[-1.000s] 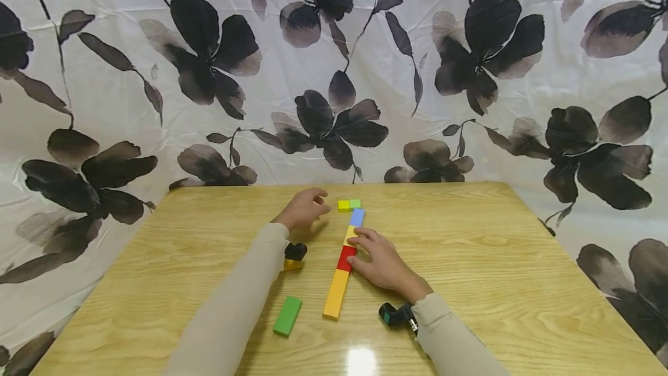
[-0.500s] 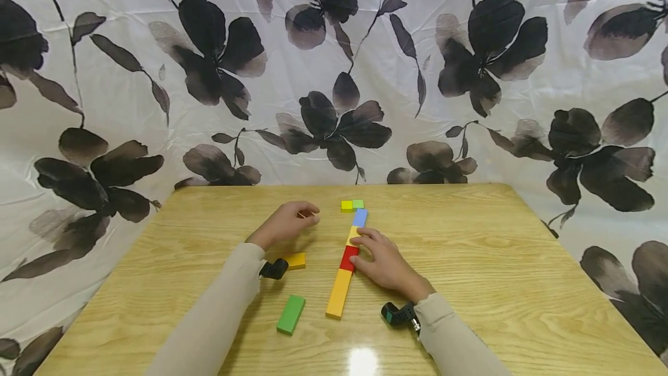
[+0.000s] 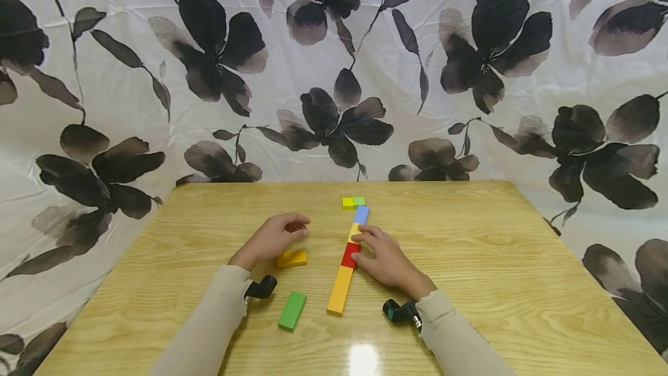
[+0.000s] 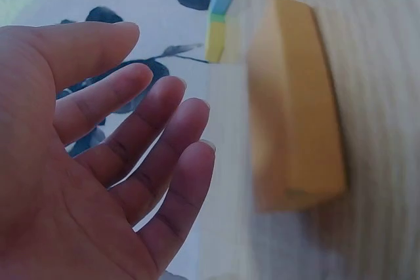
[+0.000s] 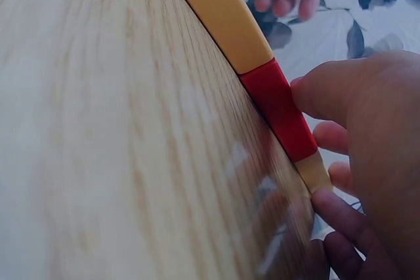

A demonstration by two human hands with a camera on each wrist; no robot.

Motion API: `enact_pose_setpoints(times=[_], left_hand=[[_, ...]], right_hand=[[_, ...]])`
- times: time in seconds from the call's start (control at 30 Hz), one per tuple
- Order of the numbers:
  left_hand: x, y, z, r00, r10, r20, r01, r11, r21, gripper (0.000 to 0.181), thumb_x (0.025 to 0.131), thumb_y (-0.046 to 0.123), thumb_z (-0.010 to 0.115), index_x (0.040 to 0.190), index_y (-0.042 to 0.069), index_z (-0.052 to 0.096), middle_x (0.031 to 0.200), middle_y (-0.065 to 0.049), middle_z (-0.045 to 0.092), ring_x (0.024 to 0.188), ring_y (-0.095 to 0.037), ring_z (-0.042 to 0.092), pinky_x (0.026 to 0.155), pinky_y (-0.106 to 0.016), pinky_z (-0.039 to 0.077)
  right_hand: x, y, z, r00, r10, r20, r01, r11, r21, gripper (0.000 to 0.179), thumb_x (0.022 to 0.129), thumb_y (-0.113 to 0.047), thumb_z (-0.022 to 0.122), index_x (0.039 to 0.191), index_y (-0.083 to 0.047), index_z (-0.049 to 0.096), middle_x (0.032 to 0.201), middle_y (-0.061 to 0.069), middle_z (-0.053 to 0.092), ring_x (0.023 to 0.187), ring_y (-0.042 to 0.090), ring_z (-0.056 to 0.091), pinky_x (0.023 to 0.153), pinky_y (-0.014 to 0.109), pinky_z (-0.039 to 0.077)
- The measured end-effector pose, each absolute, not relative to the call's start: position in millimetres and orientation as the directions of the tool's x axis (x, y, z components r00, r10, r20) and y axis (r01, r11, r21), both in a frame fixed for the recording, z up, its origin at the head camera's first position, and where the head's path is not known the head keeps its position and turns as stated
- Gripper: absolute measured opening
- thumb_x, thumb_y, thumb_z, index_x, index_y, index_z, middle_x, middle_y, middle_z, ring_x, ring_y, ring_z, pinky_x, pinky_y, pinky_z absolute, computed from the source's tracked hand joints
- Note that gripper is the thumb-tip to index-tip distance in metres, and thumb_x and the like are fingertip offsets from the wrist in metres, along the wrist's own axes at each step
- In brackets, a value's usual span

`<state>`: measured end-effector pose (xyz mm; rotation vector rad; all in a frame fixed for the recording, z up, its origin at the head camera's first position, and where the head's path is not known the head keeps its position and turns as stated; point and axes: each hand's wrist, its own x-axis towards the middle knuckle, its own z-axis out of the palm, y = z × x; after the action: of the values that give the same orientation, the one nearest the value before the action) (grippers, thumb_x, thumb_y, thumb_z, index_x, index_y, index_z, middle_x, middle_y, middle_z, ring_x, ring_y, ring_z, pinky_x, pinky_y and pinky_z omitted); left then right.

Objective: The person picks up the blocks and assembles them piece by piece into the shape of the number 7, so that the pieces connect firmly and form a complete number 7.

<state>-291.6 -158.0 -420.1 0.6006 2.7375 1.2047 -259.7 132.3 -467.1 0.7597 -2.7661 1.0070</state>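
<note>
On the table, a straight row of blocks runs away from the person: a long orange block (image 3: pixel 340 290), a red block (image 3: pixel 349 255), a yellow block (image 3: pixel 354 232) and a blue block (image 3: pixel 361 214). The right hand (image 3: pixel 386 259) rests along the row's right side, its thumb at the red block and fingertips on the yellow one, which they partly cover. To the left, the left hand (image 3: pixel 271 238) hovers with loosely bent fingers and nothing in them. Just below it lies a separate orange block (image 3: pixel 292 258), large in the left wrist view.
A small yellow block (image 3: pixel 348 203) and a small light-green block (image 3: pixel 359 201) sit side by side at the row's far end. Nearer the person lies a green block (image 3: pixel 292 311). A floral cloth (image 3: pixel 407 62) hangs behind the wooden table (image 3: pixel 469 237).
The left hand has moved left and toward the person, away from the row's far end, uncovering the separate orange block. The right hand has stayed at the red and yellow blocks.
</note>
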Motion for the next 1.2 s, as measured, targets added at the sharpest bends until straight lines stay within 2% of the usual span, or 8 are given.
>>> enact_pose_setpoints(times=[0.37,0.73,1.0,1.2], left_hand=[[-281.7,-176.9,-440.0,-0.925,0.373,0.076,0.298,0.587,0.753,0.035,0.100,0.019,0.065,0.131,0.004,0.064,0.113,-0.002,0.067,0.104,-0.020,0.062,0.093,-0.042,0.050],[-274.1,-192.7,-447.2,-0.933,0.357,0.050,0.270,0.598,0.755,0.034,0.097,0.020,0.069,0.130,0.011,0.067,0.111,0.000,0.068,0.100,-0.016,0.062,0.088,-0.037,0.051],[-274.2,-197.7,-448.4,-0.921,0.388,0.028,0.267,0.576,0.773,0.034,0.096,0.018,0.070,0.129,0.008,0.067,0.108,0.000,0.068,0.096,-0.016,0.061,0.086,-0.036,0.050],[-272.2,-202.2,-451.6,-0.914,0.406,0.008,0.253,0.554,0.793,0.038,0.094,0.018,0.073,0.129,0.006,0.065,0.112,-0.002,0.067,0.097,-0.018,0.060,0.087,-0.035,0.050]], right_hand=[[-259.9,132.3,-468.3,-0.872,-0.416,0.259,-0.485,0.655,-0.580,0.041,0.098,-0.030,0.066,0.134,-0.011,0.064,0.152,0.009,0.044,0.140,0.035,0.038,0.108,0.061,0.027],[-261.5,132.5,-468.7,-0.873,-0.418,0.253,-0.484,0.664,-0.570,0.042,0.098,-0.031,0.066,0.134,-0.010,0.063,0.152,0.009,0.043,0.141,0.034,0.037,0.109,0.060,0.027],[-260.7,134.1,-469.1,-0.871,-0.419,0.258,-0.487,0.655,-0.578,0.041,0.097,-0.030,0.066,0.134,-0.010,0.063,0.152,0.010,0.043,0.140,0.035,0.037,0.108,0.062,0.027],[-261.9,131.7,-470.1,-0.867,-0.420,0.269,-0.494,0.648,-0.580,0.041,0.097,-0.030,0.066,0.133,-0.010,0.064,0.152,0.010,0.044,0.140,0.035,0.037,0.107,0.063,0.027]])
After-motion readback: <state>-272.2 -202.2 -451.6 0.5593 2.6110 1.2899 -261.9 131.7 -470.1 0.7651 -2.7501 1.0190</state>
